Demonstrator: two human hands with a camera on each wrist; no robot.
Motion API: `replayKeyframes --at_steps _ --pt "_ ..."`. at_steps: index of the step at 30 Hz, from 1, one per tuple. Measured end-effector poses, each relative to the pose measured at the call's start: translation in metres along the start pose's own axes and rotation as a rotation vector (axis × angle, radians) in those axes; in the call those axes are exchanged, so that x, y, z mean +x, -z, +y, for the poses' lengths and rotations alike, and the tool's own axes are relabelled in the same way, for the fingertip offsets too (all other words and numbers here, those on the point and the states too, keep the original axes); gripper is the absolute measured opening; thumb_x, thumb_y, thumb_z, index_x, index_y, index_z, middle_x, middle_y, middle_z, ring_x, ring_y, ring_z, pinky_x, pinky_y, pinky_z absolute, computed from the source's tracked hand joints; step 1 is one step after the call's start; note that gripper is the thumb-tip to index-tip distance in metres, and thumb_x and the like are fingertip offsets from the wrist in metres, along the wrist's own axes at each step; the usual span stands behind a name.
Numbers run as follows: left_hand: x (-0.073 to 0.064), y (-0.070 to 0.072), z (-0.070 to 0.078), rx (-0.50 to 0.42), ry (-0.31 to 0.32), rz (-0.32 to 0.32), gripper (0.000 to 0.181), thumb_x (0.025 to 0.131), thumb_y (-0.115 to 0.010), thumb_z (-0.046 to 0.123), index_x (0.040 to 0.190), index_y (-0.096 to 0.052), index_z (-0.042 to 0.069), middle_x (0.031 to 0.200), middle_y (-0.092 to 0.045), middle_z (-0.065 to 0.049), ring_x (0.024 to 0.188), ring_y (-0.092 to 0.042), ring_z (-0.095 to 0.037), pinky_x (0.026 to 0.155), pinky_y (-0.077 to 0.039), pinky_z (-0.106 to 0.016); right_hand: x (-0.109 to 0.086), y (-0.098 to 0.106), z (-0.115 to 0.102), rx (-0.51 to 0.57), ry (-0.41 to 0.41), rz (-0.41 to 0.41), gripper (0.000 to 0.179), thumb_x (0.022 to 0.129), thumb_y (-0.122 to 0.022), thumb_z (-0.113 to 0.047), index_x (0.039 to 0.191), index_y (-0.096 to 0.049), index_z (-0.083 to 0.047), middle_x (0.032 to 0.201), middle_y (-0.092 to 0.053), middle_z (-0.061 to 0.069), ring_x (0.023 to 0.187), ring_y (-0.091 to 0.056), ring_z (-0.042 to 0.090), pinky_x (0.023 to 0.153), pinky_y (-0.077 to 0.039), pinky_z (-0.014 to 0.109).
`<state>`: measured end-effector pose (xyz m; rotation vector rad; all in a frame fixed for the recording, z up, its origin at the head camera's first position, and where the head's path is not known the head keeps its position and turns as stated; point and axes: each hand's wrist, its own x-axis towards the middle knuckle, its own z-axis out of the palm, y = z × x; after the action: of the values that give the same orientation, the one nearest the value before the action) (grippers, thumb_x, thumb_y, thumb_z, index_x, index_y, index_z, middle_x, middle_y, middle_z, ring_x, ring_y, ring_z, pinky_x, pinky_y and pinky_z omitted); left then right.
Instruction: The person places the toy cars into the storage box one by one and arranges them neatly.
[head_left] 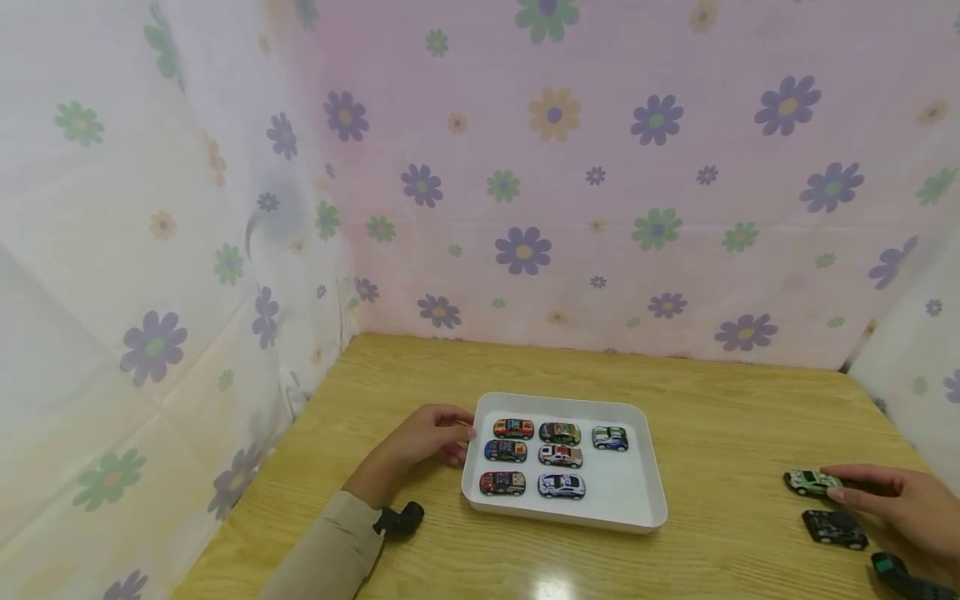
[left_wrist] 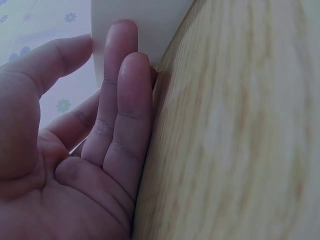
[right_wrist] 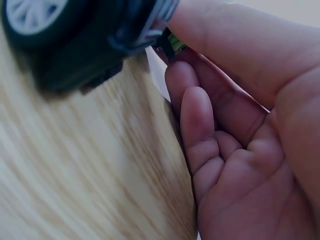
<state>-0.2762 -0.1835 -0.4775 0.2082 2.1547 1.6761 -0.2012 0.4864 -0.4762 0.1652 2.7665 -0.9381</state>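
My left hand (head_left: 429, 435) is at the left side of a white tray (head_left: 626, 496), its fingers fairly straight and touching the outer wall. In the left wrist view those fingertips (left_wrist: 134, 80) lie against the tray wall, low by the table. Several small toy cars stand in the tray in columns, among them a white one (head_left: 562, 486) and a green-and-blue one (head_left: 611, 438). Far to the right, my right hand (head_left: 903, 500) pinches a green toy car (head_left: 810, 481) between thumb and fingers. Just in front of it sits a black toy car (head_left: 834, 529), large in the right wrist view.
The wooden table (head_left: 720, 433) carries the tray near its middle. A flowered cloth (head_left: 585, 275) hangs behind the table, and more cloth (head_left: 150, 292) closes off the left side. Black wrist devices (head_left: 401, 521) show at both wrists.
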Motion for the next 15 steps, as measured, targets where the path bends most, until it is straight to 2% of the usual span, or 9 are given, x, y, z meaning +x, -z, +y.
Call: replayKeyframes --at_steps 7,12,15 --pt "0.0005 0.0004 0.0003 0.002 -0.007 -0.013 0.045 0.095 -0.075 0.028 0.131 -0.067 0.002 0.107 -0.076 -0.010 0.077 -0.075 -0.019 0.069 -0.064 -0.034 0.0044 -0.0002 0.0069 0.025 -0.019 0.025 0.087 0.094 -0.067 -0.062 0.144 -0.054 0.008 0.140 -0.055 0.038 0.124 -0.050 0.062 0.088 -0.052 0.061" --pt "0.0006 0.0012 -0.0003 0.009 -0.001 -0.008 0.046 0.095 -0.076 0.028 0.131 -0.066 0.002 0.107 -0.076 -0.010 0.077 -0.075 -0.019 0.070 -0.064 -0.035 0.0024 -0.0015 0.0062 0.032 -0.001 0.044 0.083 0.097 -0.063 -0.060 0.143 -0.054 0.008 0.141 -0.053 0.040 0.119 -0.055 0.059 0.085 -0.053 0.060" --pt "0.0006 0.0011 -0.0008 0.013 0.001 -0.005 0.046 0.095 -0.076 0.028 0.131 -0.066 0.002 0.106 -0.076 -0.010 0.076 -0.075 -0.019 0.070 -0.064 -0.035 0.0015 -0.0013 0.0047 0.049 -0.017 0.044 0.084 0.098 -0.060 -0.062 0.144 -0.053 0.008 0.142 -0.052 0.040 0.119 -0.054 0.058 0.086 -0.052 0.060"
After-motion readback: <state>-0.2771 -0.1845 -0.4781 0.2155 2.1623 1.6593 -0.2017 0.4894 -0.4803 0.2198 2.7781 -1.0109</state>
